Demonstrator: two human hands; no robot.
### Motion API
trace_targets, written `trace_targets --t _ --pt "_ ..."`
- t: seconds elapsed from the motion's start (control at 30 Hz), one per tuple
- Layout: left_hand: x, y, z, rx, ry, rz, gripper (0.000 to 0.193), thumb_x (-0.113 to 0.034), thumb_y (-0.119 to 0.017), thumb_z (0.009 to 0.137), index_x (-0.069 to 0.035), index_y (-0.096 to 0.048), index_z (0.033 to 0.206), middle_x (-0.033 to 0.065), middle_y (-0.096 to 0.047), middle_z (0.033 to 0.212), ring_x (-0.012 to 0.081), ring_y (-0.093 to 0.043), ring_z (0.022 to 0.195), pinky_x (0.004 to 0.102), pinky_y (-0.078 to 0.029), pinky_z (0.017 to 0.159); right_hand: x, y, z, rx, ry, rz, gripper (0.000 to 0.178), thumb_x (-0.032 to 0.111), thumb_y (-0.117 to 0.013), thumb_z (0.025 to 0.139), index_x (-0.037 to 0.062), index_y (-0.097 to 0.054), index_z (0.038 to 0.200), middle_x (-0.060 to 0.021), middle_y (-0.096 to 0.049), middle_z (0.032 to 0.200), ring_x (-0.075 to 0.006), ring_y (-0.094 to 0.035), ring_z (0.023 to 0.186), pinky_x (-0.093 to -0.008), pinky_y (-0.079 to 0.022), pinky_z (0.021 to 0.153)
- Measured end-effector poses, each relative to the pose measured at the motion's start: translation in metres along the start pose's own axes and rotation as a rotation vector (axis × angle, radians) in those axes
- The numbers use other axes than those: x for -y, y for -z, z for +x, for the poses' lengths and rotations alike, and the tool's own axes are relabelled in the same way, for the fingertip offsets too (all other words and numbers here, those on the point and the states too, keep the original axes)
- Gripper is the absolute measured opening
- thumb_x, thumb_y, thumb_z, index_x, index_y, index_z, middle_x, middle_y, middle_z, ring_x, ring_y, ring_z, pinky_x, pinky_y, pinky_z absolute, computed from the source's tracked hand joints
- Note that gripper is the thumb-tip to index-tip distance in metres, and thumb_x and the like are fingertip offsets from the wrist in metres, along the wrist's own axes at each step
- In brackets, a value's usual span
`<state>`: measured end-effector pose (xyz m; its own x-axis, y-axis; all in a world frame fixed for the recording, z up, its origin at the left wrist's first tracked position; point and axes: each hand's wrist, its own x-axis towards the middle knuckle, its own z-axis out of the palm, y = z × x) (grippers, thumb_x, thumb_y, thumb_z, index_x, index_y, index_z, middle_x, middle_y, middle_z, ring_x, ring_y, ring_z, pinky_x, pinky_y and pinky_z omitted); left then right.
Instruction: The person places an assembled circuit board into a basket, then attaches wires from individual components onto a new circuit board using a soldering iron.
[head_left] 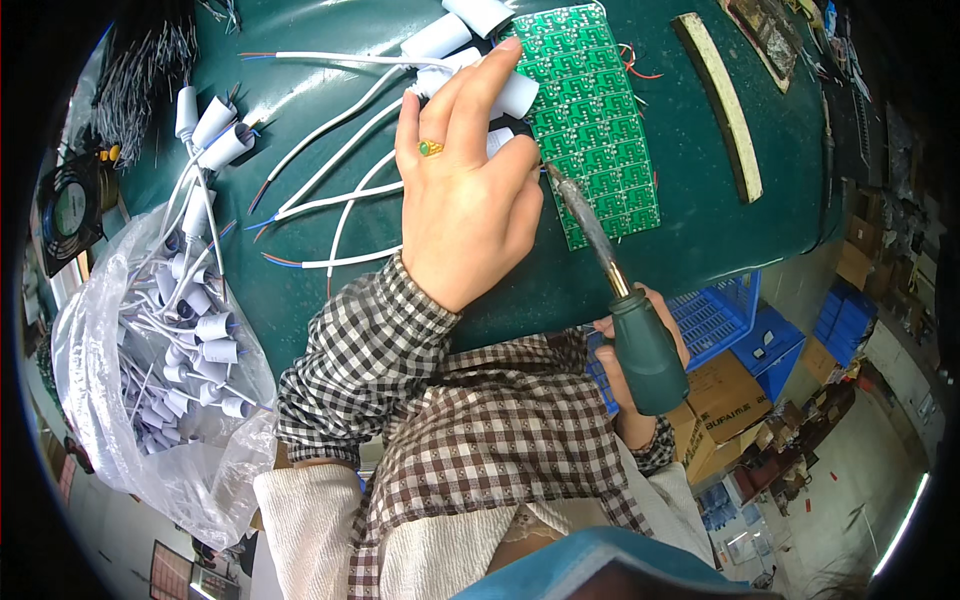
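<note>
My left hand (pixel 460 190), with a green-stoned ring, lies palm down at the left edge of a green circuit board panel (pixel 590 125). Its thumb and index finger are pressed together beside the panel; what they pinch is hidden. The other fingers reach over white cylindrical housings (pixel 515 97), which have white cables (pixel 340 130) with bared coloured wire ends. My right hand (pixel 640 350) grips the green handle of a soldering iron (pixel 645 350). The iron's tip points up and left to the panel's edge, close to my left fingertips; contact cannot be made out.
A clear plastic bag (pixel 90 370) of white cabled housings hangs at the table's left edge. Several more housings (pixel 225 147) lie above it. A curved pale strip (pixel 722 105) lies right of the panel. Blue crates (pixel 715 315) and a cardboard box (pixel 725 400) stand below the table.
</note>
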<state>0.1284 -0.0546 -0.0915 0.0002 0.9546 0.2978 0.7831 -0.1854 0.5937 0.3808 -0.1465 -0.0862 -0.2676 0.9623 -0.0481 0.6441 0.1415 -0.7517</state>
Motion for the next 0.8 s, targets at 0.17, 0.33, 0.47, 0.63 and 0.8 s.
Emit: trace_targets --t 0.17,0.33,0.47,0.63,0.8 --pt "0.0 0.0 0.0 0.0 -0.002 0.007 0.01 -0.009 -0.072 0.075 -0.006 -0.069 0.083 0.0211 -0.042 0.154 0.0408 -0.042 0.139 0.0548 -0.028 0.115 -0.001 -0.001 -0.008 -0.055 -0.056 0.084 0.073 0.045 -0.087 0.077 -0.001 -0.061 0.128 -0.0147 -0.069 0.123 -0.0313 -0.071 0.1 -0.0386 -0.057 0.088" --pt "0.001 0.0 -0.001 0.0 -0.004 0.012 0.01 -0.009 -0.072 0.075 -0.006 -0.069 0.083 0.0211 -0.043 0.154 0.0409 -0.042 0.139 0.0551 -0.028 0.115 0.001 -0.003 -0.009 -0.08 -0.099 0.126 0.074 0.048 -0.084 0.079 -0.0012 -0.06 0.129 -0.0144 -0.068 0.125 -0.0311 -0.071 0.1 -0.0386 -0.057 0.088" --pt "0.001 0.0 0.0 -0.002 -0.005 0.008 0.01 -0.009 -0.072 0.075 -0.006 -0.069 0.083 0.0211 -0.043 0.154 0.0408 -0.042 0.139 0.0551 -0.028 0.115 0.005 -0.003 -0.005 -0.109 -0.083 0.133 0.075 0.051 -0.081 0.081 -0.0018 -0.06 0.13 -0.0107 -0.072 0.116 -0.0278 -0.072 0.096 -0.037 -0.057 0.086" --pt "0.0 0.0 -0.001 -0.008 -0.004 0.018 0.01 -0.009 -0.072 0.075 -0.006 -0.069 0.083 0.0211 -0.043 0.154 0.0406 -0.042 0.139 0.0551 -0.027 0.116 0.011 -0.002 0.0 -0.113 -0.087 0.151 0.077 0.052 -0.08 0.083 -0.0036 -0.059 0.132 -0.0045 -0.077 0.098 -0.0228 -0.072 0.093 -0.0339 -0.056 0.085" --pt "0.0 -0.001 -0.001 -0.008 0.003 0.017 0.009 -0.009 -0.072 0.075 -0.006 -0.069 0.083 0.0208 -0.043 0.154 0.0404 -0.042 0.139 0.0552 -0.027 0.116 0.009 0.004 0.006 -0.076 0.057 0.031 0.078 0.048 -0.081 0.083 -0.0041 -0.056 0.135 -0.0048 -0.077 0.094 -0.018 -0.074 0.089 -0.0314 -0.055 0.085"
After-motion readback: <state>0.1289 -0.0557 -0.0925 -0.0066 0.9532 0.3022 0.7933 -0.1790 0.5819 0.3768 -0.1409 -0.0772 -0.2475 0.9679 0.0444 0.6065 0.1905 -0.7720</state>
